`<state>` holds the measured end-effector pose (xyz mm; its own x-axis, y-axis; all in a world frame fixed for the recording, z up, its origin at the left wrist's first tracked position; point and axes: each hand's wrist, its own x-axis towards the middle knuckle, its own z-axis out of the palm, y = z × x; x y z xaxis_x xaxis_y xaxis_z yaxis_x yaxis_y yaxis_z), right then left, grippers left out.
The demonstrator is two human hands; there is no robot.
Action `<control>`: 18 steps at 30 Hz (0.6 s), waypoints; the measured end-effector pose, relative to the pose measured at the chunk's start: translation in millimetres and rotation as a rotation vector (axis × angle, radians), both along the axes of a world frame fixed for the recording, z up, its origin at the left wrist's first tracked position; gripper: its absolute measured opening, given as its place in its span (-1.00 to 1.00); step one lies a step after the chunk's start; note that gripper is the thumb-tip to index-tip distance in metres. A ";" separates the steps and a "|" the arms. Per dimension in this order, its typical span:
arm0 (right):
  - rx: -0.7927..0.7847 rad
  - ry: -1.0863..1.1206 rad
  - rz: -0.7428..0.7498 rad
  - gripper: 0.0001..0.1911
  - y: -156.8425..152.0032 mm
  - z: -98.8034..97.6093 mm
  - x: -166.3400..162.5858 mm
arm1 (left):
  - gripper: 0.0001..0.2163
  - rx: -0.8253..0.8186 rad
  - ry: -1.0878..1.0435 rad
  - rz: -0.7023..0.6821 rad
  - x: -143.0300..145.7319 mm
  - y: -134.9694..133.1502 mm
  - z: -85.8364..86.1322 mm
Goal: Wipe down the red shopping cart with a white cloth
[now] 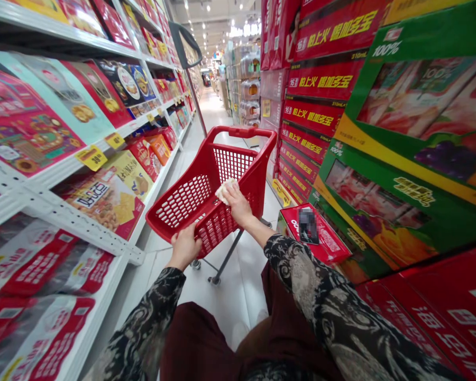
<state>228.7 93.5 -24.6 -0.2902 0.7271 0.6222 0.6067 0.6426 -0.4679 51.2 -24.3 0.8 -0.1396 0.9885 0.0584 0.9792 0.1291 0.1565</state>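
In front of me a red plastic shopping basket (178,211) with perforated sides sits on a grey wheeled cart frame (226,262). My left hand (185,246) grips the basket's near rim at the lower left, fingers over the edge. On the right part of the near rim, my right hand (238,201) presses a crumpled whitish cloth (224,191) against the plastic. Nothing lies in the part of the basket I can see. A tall dark handle (186,45) on a pole rises behind the basket.
Shelves of boxed snacks (115,196) line the left side. Stacked red drink cartons (309,114) and green juice boxes (381,185) stand on the right. A red box (333,241) with a dark phone-like object (308,226) on it is by my right forearm. The pale tiled aisle (214,98) runs ahead.
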 end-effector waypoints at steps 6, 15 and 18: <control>-0.010 -0.128 0.072 -0.61 -40.2 -11.2 -21.1 | -0.50 -0.067 -0.107 -0.062 31.2 10.5 10.0; -0.068 -0.111 0.095 -0.62 -17.4 4.5 13.8 | -0.49 -0.087 0.043 -0.169 5.2 9.8 1.4; -0.075 -0.060 0.105 -0.60 -17.4 0.6 8.7 | -0.47 -0.091 0.071 -0.194 6.5 4.7 -4.9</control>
<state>237.4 76.2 -24.1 -0.4022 0.7343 0.5468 0.5663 0.6688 -0.4816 57.7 -19.6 -4.1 0.0547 0.9981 -0.0289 0.9952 -0.0521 0.0830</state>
